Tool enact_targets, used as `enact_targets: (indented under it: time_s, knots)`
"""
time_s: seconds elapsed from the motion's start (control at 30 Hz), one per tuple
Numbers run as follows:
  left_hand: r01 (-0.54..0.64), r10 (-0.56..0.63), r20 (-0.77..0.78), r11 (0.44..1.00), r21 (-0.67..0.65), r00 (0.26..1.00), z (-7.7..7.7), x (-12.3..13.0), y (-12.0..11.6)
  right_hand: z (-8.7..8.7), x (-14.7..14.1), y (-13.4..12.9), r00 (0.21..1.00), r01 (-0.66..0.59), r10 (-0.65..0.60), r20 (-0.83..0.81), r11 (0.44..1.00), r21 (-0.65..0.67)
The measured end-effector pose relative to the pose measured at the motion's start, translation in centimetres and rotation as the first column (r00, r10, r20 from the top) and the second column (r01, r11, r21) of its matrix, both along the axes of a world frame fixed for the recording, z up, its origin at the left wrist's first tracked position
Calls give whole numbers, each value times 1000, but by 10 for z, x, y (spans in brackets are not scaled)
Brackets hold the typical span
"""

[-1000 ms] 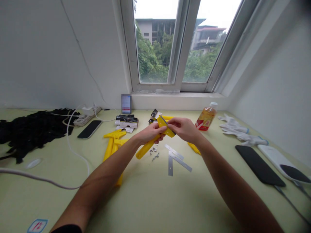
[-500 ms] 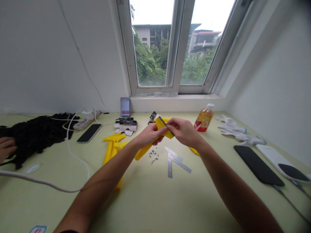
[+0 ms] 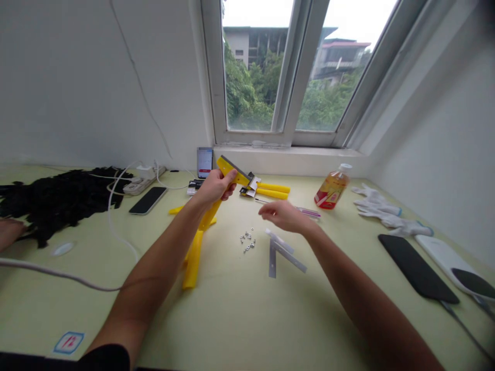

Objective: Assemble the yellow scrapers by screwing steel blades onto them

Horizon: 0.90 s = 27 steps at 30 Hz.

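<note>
My left hand [image 3: 219, 186] is closed around the handle of a yellow scraper [image 3: 231, 170], its wide head pointing up with a dark strip along the edge. My right hand [image 3: 284, 215] hovers over the table with loosely bent fingers and nothing visible in them. Just below it lie several flat metal blades [image 3: 288, 257], overlapping. A screwdriver [image 3: 307, 212] with a clear, pinkish handle lies behind this hand, partly covered by it. Small nuts and screws [image 3: 248, 239] are scattered between my hands. More yellow scrapers [image 3: 193, 263] lie under my left forearm.
Two yellow handles [image 3: 273, 190] lie by small packages [image 3: 249, 184] at the back. A drink bottle [image 3: 332, 186], white gloves [image 3: 375, 203] and a black phone-like slab [image 3: 415, 268] are on the right. Leftward are a phone [image 3: 148, 200], power strip [image 3: 145, 180], cables, black cloth pile [image 3: 58, 198] and another person's hand [image 3: 11, 231].
My right hand has let go of the scraper head and moved down toward the table. My left hand has carried the scraper up and left. The view has shifted slightly.
</note>
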<state>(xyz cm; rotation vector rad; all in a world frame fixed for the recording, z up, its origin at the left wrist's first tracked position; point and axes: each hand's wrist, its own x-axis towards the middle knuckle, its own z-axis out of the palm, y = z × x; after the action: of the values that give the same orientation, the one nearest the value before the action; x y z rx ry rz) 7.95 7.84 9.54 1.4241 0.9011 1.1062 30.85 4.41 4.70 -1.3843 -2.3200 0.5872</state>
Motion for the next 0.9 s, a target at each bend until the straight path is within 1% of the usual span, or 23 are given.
enact_targets:
  time_s: [0.03,0.07,0.13,0.2,0.27,0.4,0.57,0.7,0.9]
  knots:
    - [-1,1,14,1000,-13,1000,0,-4,3,-8,-5,0,993,-78,81,85,996,-49]
    - [-3,3,24,1000,-26,1000,0,-8,5,-16,-11,0,981,-125,134,137,989,-77]
    - [-10,12,37,999,-44,999,0,-11,8,-27,-24,-3,968,-153,165,190,985,-77]
    - [-8,10,41,999,-54,999,-1,-11,9,-32,-33,-6,964,-135,142,225,990,-44]
    - [1,1,39,998,-56,999,-2,-10,10,-34,-38,-9,958,-120,120,261,993,-17]
    - [36,-35,10,997,-73,999,-3,-8,9,-35,-44,-11,940,-101,92,329,995,10]
    - [50,-52,-27,996,-74,998,0,-5,4,-42,-53,-12,912,-75,42,408,995,65]
    - [67,-70,-37,994,-86,997,-1,-4,4,-45,-59,-13,888,-93,27,460,988,120]
    - [74,-80,-56,993,-93,995,-7,-4,8,-48,-66,-17,855,-171,53,515,968,185]
